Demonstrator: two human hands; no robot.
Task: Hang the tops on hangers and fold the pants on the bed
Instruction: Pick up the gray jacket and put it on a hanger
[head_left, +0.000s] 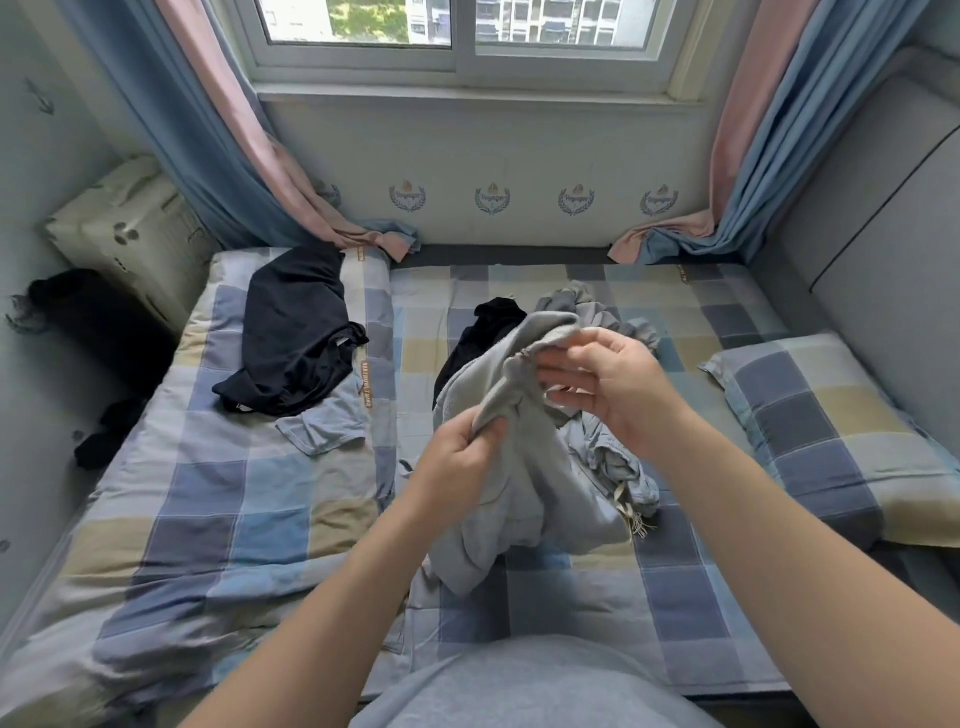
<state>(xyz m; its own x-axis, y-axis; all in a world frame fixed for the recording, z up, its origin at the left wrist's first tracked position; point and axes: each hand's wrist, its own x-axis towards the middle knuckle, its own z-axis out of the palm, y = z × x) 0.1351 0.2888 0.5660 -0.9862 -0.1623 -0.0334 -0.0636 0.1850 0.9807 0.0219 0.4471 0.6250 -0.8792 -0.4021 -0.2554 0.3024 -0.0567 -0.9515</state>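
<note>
Pinching a bunched fold of the grey garment (519, 488) in the left hand (460, 449), fingers curling tight into the cloth. Gripping its gathered edge in the right hand (610, 387), thumb and fingertips closing on the puckered band. Holding it lifted over the middle of the bed (208, 519), lower part trailing onto the pile. Leaving a black garment (296, 338) lying spread at far left, well apart. Hiding part of a second black piece (488, 332) just behind. Hanging over a crumpled pale blue garment (618, 462), right of centre. Keeping well apart from the checked pillow (831, 431) at far right. Probably hunting for the waistband or neckline. Risking dragging the pale blue piece along through lifting with the trailing hem touching it. Risking a twisted, lopsided fold by laying down before straightening the bunched edge.
</note>
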